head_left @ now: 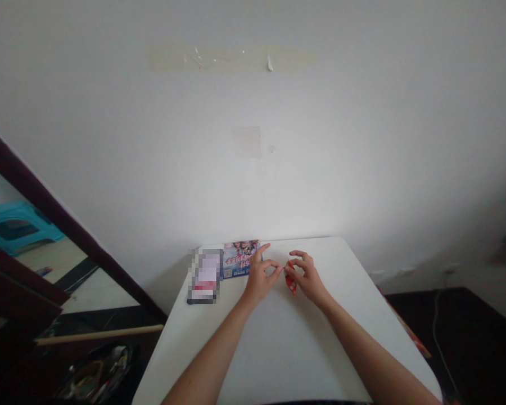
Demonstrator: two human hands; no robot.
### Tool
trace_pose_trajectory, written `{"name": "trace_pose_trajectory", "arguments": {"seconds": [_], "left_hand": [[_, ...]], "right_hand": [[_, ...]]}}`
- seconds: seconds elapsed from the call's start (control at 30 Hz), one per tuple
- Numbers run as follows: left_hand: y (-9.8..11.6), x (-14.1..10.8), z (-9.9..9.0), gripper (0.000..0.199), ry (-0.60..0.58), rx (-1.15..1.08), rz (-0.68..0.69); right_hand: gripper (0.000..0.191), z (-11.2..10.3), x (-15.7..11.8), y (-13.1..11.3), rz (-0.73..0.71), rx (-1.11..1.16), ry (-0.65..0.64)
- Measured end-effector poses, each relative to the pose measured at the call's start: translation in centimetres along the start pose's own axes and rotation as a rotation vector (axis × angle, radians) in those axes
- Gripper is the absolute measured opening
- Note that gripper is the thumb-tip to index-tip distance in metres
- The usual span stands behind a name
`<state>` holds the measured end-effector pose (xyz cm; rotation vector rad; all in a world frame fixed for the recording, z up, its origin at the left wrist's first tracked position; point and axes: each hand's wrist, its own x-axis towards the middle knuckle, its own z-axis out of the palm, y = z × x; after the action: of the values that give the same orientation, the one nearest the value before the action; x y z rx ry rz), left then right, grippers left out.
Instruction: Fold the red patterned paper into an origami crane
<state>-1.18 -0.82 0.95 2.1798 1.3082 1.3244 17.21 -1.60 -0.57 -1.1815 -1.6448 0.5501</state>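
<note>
Red packet (290, 285): we hold it over the far part of the white counter (278, 349).
Right hand (310, 278): our fingers pinch the packet, thumb and forefinger nearly together.
Left hand (259, 279): fingertips meet beside its top; we cannot tell whether they grip it.
Blue booklet (236, 260): far left.

A pale wall (341, 140) carries 1 yellowed tape strip (231, 58) above 1 faint square patch (247, 142). Soft light brightens its middle. A white table (295, 360) stands against it. Left, a dark-framed mirror or opening (67, 208) shows a blue stool (17, 222); dark floor (468, 332) lies right.
</note>
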Motion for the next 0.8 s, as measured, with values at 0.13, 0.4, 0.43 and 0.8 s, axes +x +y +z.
{"name": "trace_pose_trajectory", "arguments": {"seconds": [0.13,0.4,0.43,0.8], "left_hand": [[-0.4,0.1,-0.2,0.013,0.071,0.008,-0.022],[-0.9,0.3,0.0,0.020,0.255,0.045,-0.070],[-0.9,0.3,0.0,0.020,0.253,0.048,-0.070],[-1.4,0.3,0.1,0.018,0.195,0.118,-0.041]], "right_hand": [[0.031,0.1,0.1,0.7,-0.004,-0.064,0.067],[0.033,0.5,-0.3,1.9,0.028,-0.162,0.073],[0.033,0.6,-0.4,1.9,0.030,-0.156,0.060],[0.033,0.4,0.4,3.0,0.050,-0.092,0.055]]}}
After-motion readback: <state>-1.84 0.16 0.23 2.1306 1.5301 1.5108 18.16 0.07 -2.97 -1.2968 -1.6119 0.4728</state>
